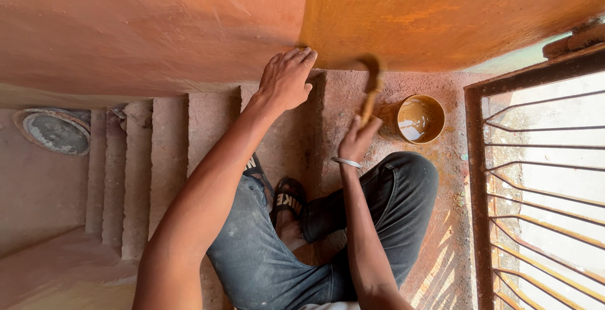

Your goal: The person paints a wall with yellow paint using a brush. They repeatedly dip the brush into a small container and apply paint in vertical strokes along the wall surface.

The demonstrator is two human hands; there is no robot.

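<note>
We grip a brush (pixel 372 89) in our right hand (pixel 358 138) beside the paint tin (pixel 420 119); left hand (pixel 287 80) flat and open on wall (pixel 157 26)

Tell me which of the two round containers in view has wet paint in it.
The small tin on the landing beside the right hand and its brush; it holds glossy ochre liquid. The shallow pan at far left, below the stairs, looks grey and dry.

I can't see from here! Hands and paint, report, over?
Left hand flat on wall. Right hand grips paintbrush, bristles on wall. Paint tin beside, open. Nothing blocking.
</note>
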